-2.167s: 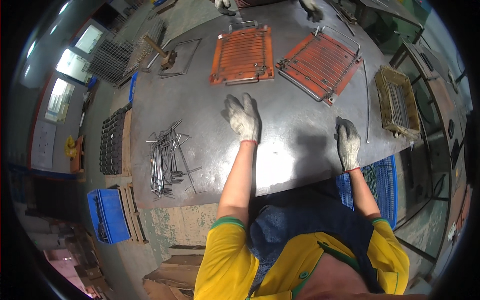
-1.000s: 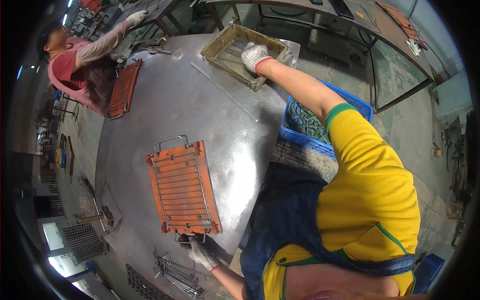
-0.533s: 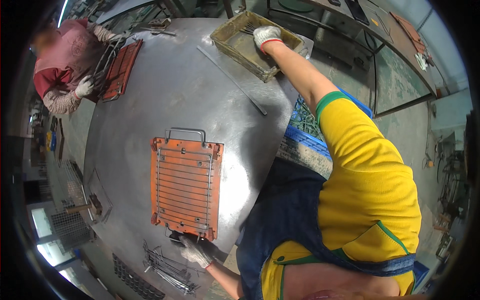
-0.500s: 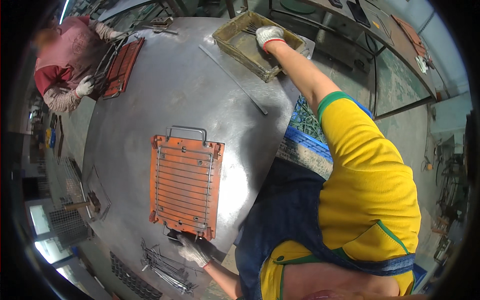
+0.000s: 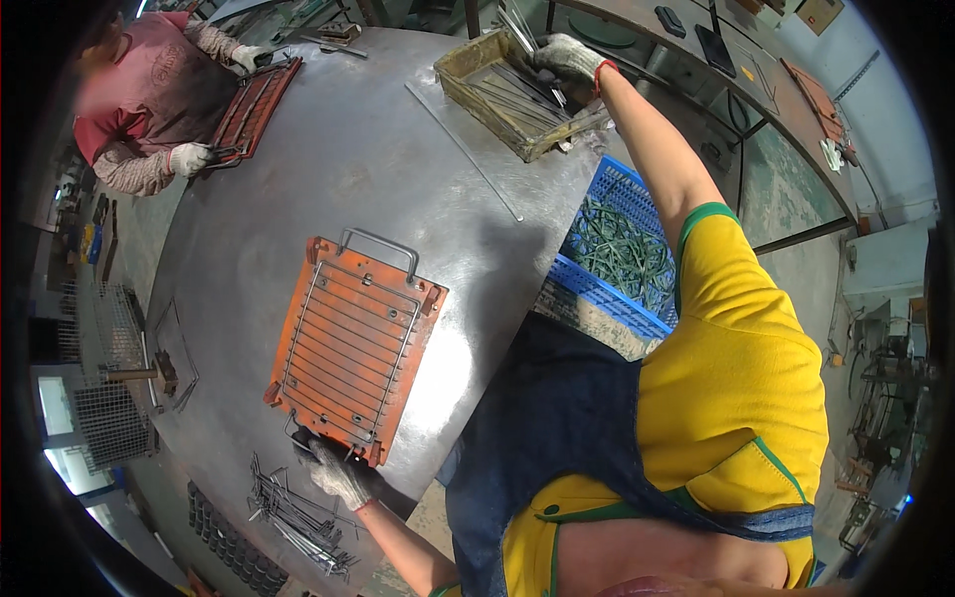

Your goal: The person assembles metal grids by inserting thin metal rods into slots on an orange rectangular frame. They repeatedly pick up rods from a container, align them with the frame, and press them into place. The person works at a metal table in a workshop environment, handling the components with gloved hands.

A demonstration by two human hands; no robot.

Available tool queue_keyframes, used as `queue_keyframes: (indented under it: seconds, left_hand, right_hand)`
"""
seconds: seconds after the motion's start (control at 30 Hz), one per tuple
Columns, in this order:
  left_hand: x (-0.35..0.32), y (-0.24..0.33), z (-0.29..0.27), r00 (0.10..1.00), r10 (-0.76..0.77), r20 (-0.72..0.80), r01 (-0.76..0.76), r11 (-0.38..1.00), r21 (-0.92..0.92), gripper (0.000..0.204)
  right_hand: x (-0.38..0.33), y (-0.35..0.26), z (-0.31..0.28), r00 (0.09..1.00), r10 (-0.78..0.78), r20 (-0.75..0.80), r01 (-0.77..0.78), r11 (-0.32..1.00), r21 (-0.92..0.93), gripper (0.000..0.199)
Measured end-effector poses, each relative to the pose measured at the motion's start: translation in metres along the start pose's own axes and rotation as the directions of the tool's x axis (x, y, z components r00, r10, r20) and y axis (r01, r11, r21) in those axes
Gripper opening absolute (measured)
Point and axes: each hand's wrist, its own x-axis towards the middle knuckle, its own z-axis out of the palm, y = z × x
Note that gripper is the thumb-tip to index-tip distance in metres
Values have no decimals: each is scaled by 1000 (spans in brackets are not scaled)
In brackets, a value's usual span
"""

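An orange metal plate (image 5: 338,418) lies on the steel table, with a thin wire grid (image 5: 350,343) on top and a grey bar handle (image 5: 383,244) at its far end. At its near end, my gloved left hand (image 5: 341,473) is closed by the other handle, its dark fingertips partly hidden at the plate's edge. My right hand (image 5: 569,60), in a white glove with a red cuff, is over the far right tray. It is closed around a bundle of thin metal rods (image 5: 518,30) that stick up past the tray rim.
The worn yellowish tray (image 5: 542,147) holds more rods. A long thin strip (image 5: 463,149) lies on the table; bent metal pieces (image 5: 298,522) are heaped near my left hand. A blue crate (image 5: 617,308) of green strips stands beside the table. Across it, a co-worker handles another orange plate (image 5: 254,109).
My right hand has lifted from inside the tray toward its right rim, raising a bundle of rods. The orange plate has turned clockwise, with my left hand still at its near end.
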Motion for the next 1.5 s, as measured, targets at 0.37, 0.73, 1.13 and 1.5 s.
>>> queue_keyframes:
  seconds: [0.37,0.73,1.13,1.5]
  left_hand:
    - [55,-43,-14,927,374,-22,-335,855,396,60]
    - [-55,54,71,715,154,682,-137,987,-80,32]
    - [-68,29,60,713,120,691,-100,993,-69,32]
    - [-51,19,83,747,-11,665,36,999,-24,29]
  right_hand:
    - [-139,-148,75,902,-322,287,-16,640,768,39]
    - [-290,-189,236,367,-522,770,494,811,315,24]
    - [-300,-156,265,223,-728,649,728,567,385,35]
    - [-309,-149,271,450,-500,739,186,863,471,33]
